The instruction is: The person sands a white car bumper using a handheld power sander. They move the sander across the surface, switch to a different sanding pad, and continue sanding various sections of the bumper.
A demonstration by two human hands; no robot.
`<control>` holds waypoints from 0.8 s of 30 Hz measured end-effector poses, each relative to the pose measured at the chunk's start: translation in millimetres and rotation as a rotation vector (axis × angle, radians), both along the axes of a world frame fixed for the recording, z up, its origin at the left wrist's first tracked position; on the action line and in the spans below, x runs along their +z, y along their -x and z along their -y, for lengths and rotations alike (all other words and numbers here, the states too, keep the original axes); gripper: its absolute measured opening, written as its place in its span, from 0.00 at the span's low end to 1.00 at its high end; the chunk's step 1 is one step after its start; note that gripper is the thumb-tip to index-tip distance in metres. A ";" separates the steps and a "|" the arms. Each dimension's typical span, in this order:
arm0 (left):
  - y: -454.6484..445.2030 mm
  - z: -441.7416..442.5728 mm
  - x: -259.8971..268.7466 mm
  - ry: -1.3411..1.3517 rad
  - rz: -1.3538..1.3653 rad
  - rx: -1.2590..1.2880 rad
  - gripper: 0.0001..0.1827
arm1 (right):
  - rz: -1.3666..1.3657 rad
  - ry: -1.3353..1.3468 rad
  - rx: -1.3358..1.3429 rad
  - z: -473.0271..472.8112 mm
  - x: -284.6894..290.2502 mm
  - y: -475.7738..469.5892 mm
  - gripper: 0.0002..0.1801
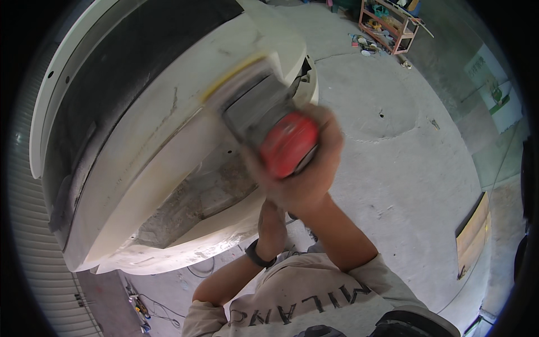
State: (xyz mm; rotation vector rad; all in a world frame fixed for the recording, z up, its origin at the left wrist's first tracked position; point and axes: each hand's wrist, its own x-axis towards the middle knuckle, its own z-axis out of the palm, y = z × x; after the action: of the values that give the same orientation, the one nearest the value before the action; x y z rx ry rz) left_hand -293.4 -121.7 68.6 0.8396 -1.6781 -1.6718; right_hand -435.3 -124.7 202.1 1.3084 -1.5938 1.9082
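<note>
My right hand (311,181) is closed around a red and grey handheld power sander (290,143), blurred by motion. Its flat grey pad end lies at a pale car body panel (160,147), beside a yellow-edged patch (236,76) of sanded filler. Below it, my left hand (272,223), with a dark band on the wrist, is near the lower part of the sander or the underside of my right hand; its fingers are mostly hidden. A dark window (139,50) runs along the upper body, and a recess (198,193) with grey, stained surfaces opens beneath the panel.
A shelved cart (389,29) holding supplies stands at the far right, with small items on the floor beside it. Cables (162,311) and tools (141,307) lie on the floor at lower left. A flat board (473,236) is at the right, near the wall.
</note>
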 end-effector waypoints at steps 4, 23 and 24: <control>5.9 1.5 0.1 -0.425 -0.543 -0.030 0.30 | 0.044 -0.038 -0.110 0.6 1.2 8.5 0.54; 17.4 -10.1 19.1 -0.103 -0.106 -0.030 0.25 | -0.038 0.044 -0.051 3.0 -1.7 18.8 0.53; 19.1 -9.4 24.0 -0.271 -0.259 -0.076 0.26 | 0.009 0.023 -0.077 4.2 1.4 23.6 0.53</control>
State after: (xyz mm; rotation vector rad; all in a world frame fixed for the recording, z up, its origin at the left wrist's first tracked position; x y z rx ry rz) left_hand -312.5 -112.3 92.6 0.6527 -1.3424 -1.9972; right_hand -458.9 -128.9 203.5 1.2133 -1.5973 1.8833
